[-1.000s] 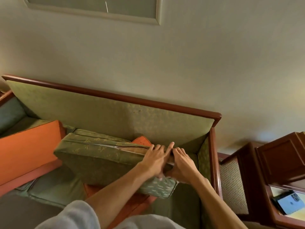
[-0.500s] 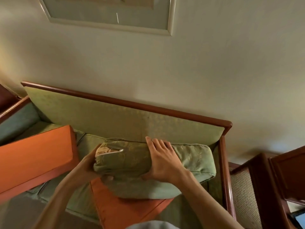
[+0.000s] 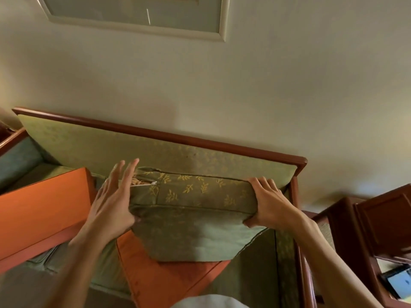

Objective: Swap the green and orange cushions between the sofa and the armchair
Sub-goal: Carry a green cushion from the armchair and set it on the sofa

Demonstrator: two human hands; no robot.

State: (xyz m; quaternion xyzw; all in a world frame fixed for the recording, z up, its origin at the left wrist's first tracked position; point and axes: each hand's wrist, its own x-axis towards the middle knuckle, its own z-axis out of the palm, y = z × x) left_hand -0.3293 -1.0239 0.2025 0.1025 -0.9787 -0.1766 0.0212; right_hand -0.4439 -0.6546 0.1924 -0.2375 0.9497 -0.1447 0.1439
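Since half a second ago: right hand shifted to the right end of the green leaf-patterned fabric cushion, gripping it; left hand flat-fingered against its left end. Cushion's long axis runs left-right between them, against sofa backrest, atop orange seat cushion.

The green cushion hides much of the orange cushion beneath it.

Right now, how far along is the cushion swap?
Midway, by the look of it. Done: two orange cushions already lie on the sofa. In hand: the green cushion is held between the left hand, pressing flat, and the right hand, gripping its end. Left: the armchair is out of view, so that half is unknown.
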